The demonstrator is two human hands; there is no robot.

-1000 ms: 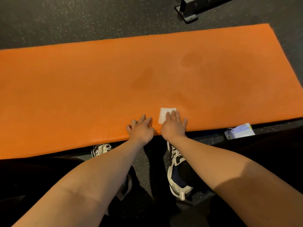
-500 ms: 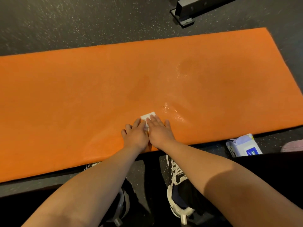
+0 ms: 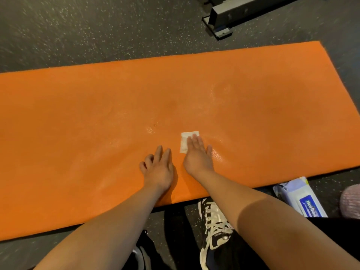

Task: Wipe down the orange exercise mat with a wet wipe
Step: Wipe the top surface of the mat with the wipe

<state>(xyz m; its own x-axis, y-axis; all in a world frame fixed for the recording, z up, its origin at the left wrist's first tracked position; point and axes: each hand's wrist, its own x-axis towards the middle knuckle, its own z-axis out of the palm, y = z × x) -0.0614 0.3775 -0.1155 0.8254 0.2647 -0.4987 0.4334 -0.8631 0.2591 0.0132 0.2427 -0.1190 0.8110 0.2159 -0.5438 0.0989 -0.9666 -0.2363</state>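
**Right palm flat on the wipe, mid-mat**

The orange exercise mat (image 3: 78, 123) runs across the whole frame on the dark speckled floor (image 3: 78, 32), its left end cut off by the frame edge. Just left of centre, your left grip (image 3: 158, 168) rests on the mat near its lower edge. Its fingers are loose, the outer two a little curled, and it holds nothing. A wet sheen (image 3: 150, 129) glistens on the mat above it.

Just right of that hand and apart from it, the white wet wipe (image 3: 185, 140) lies folded flat on the mat at the frame's centre. Your right grip (image 3: 196, 154) lies over the wipe's lower right part with straight fingers pressed down, not curled round it.

A grey metal frame base (image 3: 229, 14) sits on the floor at the upper right. Below the mat, a black-and-white laced shoe (image 3: 214, 227) shows between your forearms. At the lower right a pack of wipes (image 3: 300, 197) lies on the floor, touching the mat's edge. Something pink (image 3: 350, 199) shows at the right edge, too cropped to tell.
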